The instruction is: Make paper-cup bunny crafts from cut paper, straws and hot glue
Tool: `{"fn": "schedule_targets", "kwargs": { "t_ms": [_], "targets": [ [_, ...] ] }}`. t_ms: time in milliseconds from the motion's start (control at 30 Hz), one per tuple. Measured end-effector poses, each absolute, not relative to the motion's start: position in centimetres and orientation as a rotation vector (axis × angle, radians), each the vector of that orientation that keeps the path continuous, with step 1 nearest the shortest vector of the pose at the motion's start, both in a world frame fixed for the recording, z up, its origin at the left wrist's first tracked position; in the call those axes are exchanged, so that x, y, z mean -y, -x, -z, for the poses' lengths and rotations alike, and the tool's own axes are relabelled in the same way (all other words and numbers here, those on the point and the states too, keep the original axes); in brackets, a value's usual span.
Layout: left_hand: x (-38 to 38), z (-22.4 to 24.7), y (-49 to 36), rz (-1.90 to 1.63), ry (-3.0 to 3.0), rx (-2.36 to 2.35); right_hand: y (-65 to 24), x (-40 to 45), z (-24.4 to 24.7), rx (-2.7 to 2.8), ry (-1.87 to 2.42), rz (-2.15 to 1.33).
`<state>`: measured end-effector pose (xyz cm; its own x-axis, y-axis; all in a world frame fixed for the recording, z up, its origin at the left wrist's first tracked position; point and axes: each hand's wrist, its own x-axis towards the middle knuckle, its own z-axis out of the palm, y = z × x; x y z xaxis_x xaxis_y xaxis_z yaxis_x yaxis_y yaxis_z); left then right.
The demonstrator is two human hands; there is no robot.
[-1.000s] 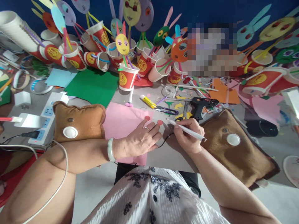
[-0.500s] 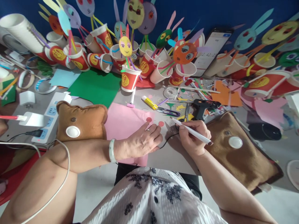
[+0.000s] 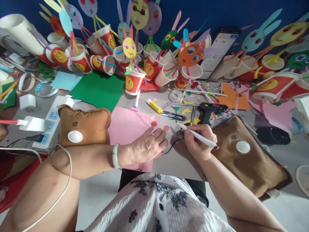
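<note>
Gripping pen (image 3: 205, 140) in right hand (image 3: 199, 149), with tip right of red dots (image 3: 166, 128). Laying left hand (image 3: 148, 145) palm down with fingers loosely spread, hiding part of pink paper (image 3: 125, 125). Can't see under palm. Seeing straws (image 3: 138, 66) in front cup (image 3: 135, 82); rightmost cup (image 3: 304, 77) cut off.

A: What colour is the paper sheet (image 3: 125, 125)?
B: Plain pink.
A: And the small discs (image 3: 166, 128) by its far right corner?
B: Both red.
A: The marker pen (image 3: 201, 138) right of the sheet?
B: White, with a dark reddish-brown end.
A: Beyond the sheet?
B: A paper cup (image 3: 136, 82), red with a white rim and yellow emblem; the rabbit face (image 3: 129, 51) over it is yellow. Beyond the sheet's left side, the card (image 3: 98, 90) is deep green.
A: The bag (image 3: 93, 127) left of the sheet?
B: Tan-brown, with a white round button (image 3: 75, 136).
A: The garment (image 3: 145, 206) on its near side?
B: White, patterned with blue-black flowers.
</note>
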<state>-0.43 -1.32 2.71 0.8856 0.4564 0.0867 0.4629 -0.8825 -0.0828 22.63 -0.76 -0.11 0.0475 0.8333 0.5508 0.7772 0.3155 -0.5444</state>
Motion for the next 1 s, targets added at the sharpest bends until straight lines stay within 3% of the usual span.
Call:
{"fn": "schedule_targets", "kwargs": {
  "t_ms": [1000],
  "targets": [
    [1.3, -2.4, 0.6, 0.147, 2.920, 0.713, -22.5, 0.6, 0.0, 1.762, 1.422, -0.118]
  ]
}}
